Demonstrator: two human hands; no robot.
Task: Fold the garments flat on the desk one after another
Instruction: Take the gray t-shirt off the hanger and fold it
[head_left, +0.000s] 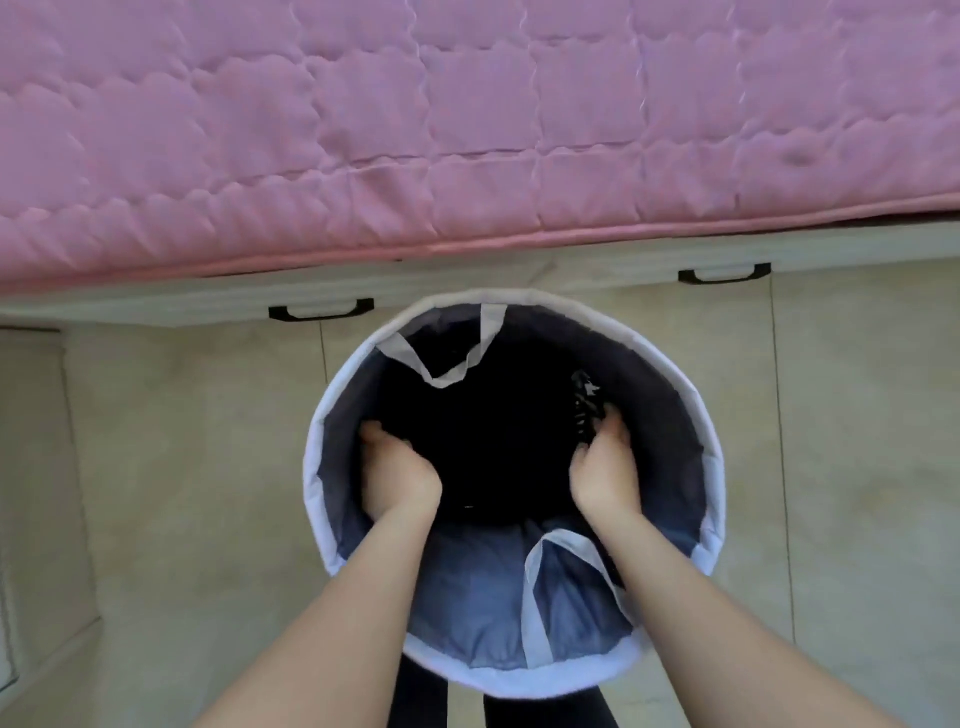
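A round fabric laundry basket with a white rim and a blue-grey lining stands on the floor below me. Dark garments lie deep inside it, almost black in the shadow. Both my arms reach down into the basket. My left hand is at the left side of the dark pile, fingers curled down into the cloth. My right hand is at the right side and grips a dark piece with a black-and-white pattern. The fingertips of both hands are hidden in the fabric.
A pink quilted mattress fills the top of the view, above a pale bed frame with two black drawer handles. Beige floor tiles surround the basket. Two white strap handles hang inside the basket rim.
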